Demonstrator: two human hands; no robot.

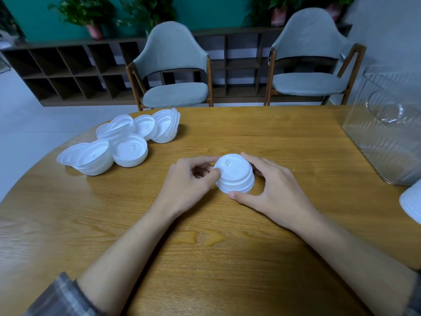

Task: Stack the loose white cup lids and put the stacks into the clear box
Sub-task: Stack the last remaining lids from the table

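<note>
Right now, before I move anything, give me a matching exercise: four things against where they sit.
Things:
1. lid stack
2. loose lids
3. clear box
4. chairs

Places:
a. left side of the table
b. behind the table
c. held between the left hand and the right hand
d. right edge of the table

Pairs: 1-c, 2-a, 3-d, 4-b

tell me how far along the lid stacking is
Done: a short middle stack is built, and what looks like an edge stack lies at the right, outside the box. In hand: the left grip and right grip hold the middle stack by its sides. Left: the pile far left is still jumbled, and no white stacks show in the box.
</note>
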